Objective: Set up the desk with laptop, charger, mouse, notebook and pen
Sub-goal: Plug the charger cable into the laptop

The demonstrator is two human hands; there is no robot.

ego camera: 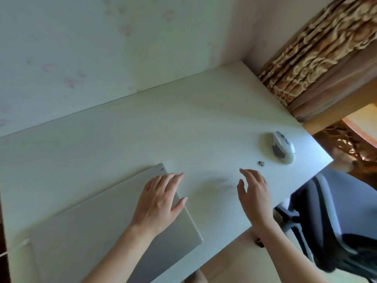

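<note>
A closed silver laptop (102, 221) lies flat on the white desk (163, 129) at the near left. My left hand (159, 201) rests palm down on the laptop's right edge, fingers spread. My right hand (255, 195) hovers open over bare desk to the right of the laptop, holding nothing. A white and grey mouse (283, 147) sits near the desk's right edge, beyond my right hand. A tiny dark USB dongle (261, 163) lies just left of the mouse. No charger, notebook or pen shows.
A pale wall (102, 48) backs the desk. A patterned curtain (318, 48) hangs at the far right corner. A dark office chair (336, 221) stands right of the desk. A thin white cable (18, 245) lies at the laptop's near left corner.
</note>
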